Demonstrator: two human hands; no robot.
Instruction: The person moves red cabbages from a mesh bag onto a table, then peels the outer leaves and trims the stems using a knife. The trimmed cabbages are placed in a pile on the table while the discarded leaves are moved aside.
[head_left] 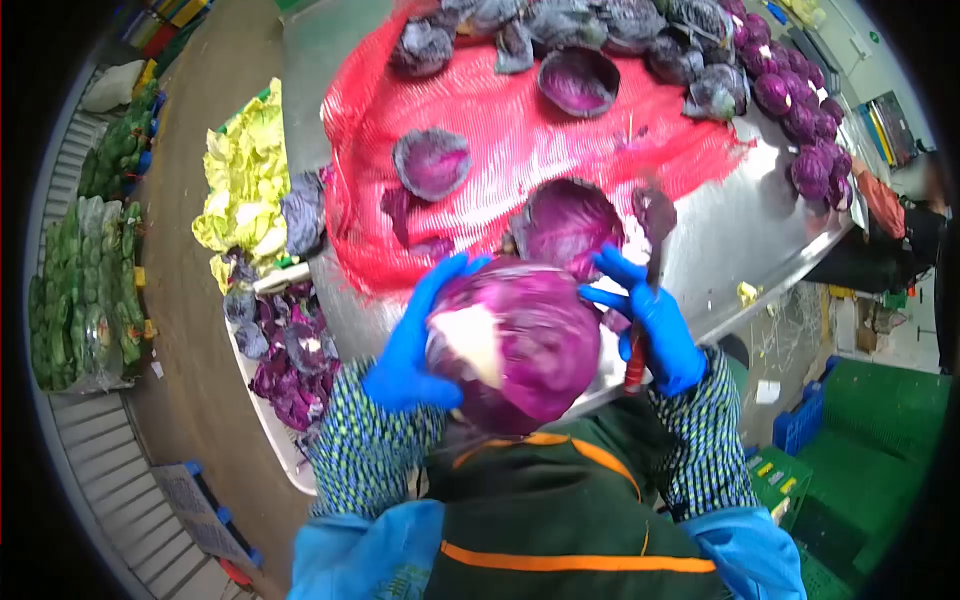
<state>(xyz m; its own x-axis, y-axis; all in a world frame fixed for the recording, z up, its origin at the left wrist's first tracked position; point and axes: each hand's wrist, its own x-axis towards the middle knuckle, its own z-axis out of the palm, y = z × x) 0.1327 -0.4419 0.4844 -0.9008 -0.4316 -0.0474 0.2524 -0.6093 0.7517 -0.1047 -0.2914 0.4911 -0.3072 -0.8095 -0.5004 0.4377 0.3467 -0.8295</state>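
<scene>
Cradling a large, round, glossy purple cabbage [530, 345] at the near edge of a shiny steel table [735, 225], in front of a dark green apron with orange trim [600, 515]. Gripping the cabbage's left side with the blue-gloved left hand [405, 350], opening the grip wide around its curve and turning a pale patch upward beside the fingers. Extending the upper fingers of the blue-gloved right hand [660, 325] towards the cabbage's right side, being unable to tell whether touching it. Also holding a dark-bladed knife with a red handle [635, 370] in that hand, being unable to tell how firmly. Facing a hollow, dark-rimmed purple leaf cup [570, 225] just beyond the cabbage, and a crumpled red mesh net [490, 110] spreading over the table. Having a white plastic crate [262, 410] of loose purple leaves near the left sleeve.
</scene>
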